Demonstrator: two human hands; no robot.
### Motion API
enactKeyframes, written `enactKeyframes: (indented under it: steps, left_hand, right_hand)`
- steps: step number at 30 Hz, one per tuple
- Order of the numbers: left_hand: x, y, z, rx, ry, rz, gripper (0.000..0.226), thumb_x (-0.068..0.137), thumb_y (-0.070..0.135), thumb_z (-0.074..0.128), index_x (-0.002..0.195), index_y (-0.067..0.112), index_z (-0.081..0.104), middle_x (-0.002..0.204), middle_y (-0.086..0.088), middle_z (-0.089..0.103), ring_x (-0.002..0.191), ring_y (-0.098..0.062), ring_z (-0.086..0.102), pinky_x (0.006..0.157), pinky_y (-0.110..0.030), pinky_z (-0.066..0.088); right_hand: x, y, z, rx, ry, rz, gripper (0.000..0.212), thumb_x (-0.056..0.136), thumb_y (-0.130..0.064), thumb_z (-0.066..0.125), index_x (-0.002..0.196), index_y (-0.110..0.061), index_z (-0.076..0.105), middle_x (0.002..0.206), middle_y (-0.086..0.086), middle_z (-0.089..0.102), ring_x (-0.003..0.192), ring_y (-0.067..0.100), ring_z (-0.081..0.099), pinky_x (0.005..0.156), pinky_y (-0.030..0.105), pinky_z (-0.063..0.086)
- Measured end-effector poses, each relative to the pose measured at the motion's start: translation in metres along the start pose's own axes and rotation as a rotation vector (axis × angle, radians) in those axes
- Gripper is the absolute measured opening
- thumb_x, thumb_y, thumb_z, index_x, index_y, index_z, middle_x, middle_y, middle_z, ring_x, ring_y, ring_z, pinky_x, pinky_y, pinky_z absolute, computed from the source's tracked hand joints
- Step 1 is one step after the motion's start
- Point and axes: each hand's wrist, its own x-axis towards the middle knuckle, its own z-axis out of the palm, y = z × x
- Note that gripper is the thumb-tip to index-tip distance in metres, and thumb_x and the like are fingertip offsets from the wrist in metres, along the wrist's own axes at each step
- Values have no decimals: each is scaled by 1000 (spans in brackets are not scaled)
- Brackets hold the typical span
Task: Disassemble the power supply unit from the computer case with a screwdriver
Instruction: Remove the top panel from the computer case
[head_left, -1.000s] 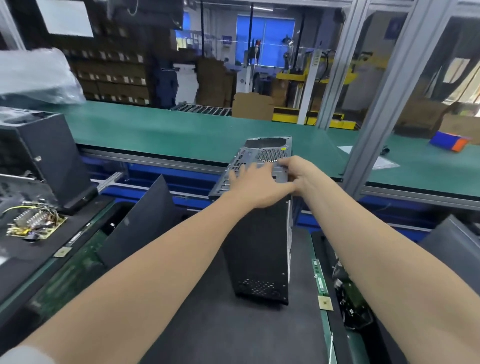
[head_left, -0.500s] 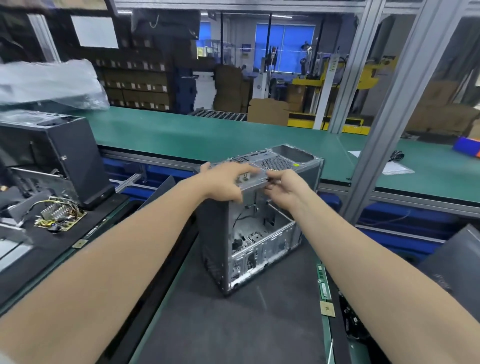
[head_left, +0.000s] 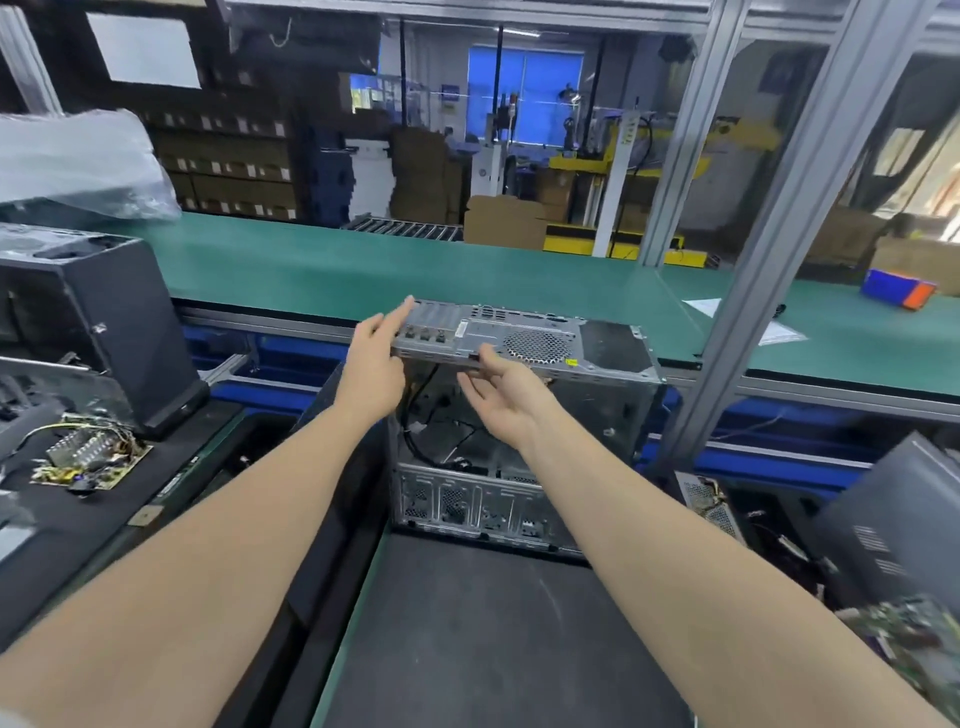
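- A grey metal computer case (head_left: 519, 338) is standing on the black bench mat (head_left: 467, 623) just ahead of both hands, open side facing the person.
- The left hand (head_left: 371, 358) is touching the case's top left corner with straight fingers.
- The right hand (head_left: 506, 400) is hovering palm-up at the top front edge, fingers loosely spread, gripping nothing.
- A bare yellowish circuit board (head_left: 91, 457) is lying well left of the left hand.

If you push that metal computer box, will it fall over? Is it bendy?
Probably not bendy: the computer case is sheet metal with folded edges, so it should stay stiff. It stands on end on a narrow base, so a shove near the top might tip it. Its open side looks mostly empty, so it is likely light for its size.
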Motion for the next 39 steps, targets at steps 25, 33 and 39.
enactKeyframes:
  steps: [25,33,39]
  left_hand:
    - [-5,-111,142,-820,-37,-582,47,95,-10,54,121,29,62,100,4,71,88,-18,61,76,-28,49]
    - [22,-97,172,-826,-56,-604,53,99,-7,53,144,20,53,120,-3,69,102,-19,64,79,-27,48]
    - [38,-95,187,-828,-82,-617,58,99,-8,53,149,22,49,132,-7,66,122,-30,63,112,-47,47]
  right_hand:
    - [25,23,-233,-905,701,-172,108,87,-25,84,165,-32,10,164,6,36,151,31,32,123,52,30]
    - [74,-8,-254,-870,692,-190,105,87,-22,84,163,-35,14,162,3,39,146,28,38,118,44,34]
    - [102,-22,-264,-875,704,-167,100,87,-21,83,162,-30,17,161,7,40,144,30,41,117,45,36]
